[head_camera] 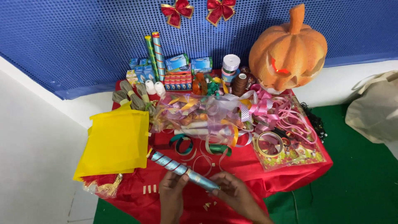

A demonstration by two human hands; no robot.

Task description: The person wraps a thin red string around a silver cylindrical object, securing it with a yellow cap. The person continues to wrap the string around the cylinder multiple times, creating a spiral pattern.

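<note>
Blue foil-wrapped tube [182,169], spiralled with ribbon, is being held slantwise above the red tablecloth [290,166]. Left hand [172,193] is being curled around its middle; right hand [234,193] is pinching the lower end. Probably light, stiff, slippery; best gripped mid-length.

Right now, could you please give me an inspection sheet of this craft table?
Surface: red cloth, mostly covered.
Job's things: blue wrapped tube, held in both hands.
Clutter: ribbons, yellow sheets, small boxes, tape roll, paper bits.
Grippers: left hand and right hand grip the tube.
Cables: nothing seen.
Surroundings: orange pumpkin, blue wall, red bows, green floor.
</note>
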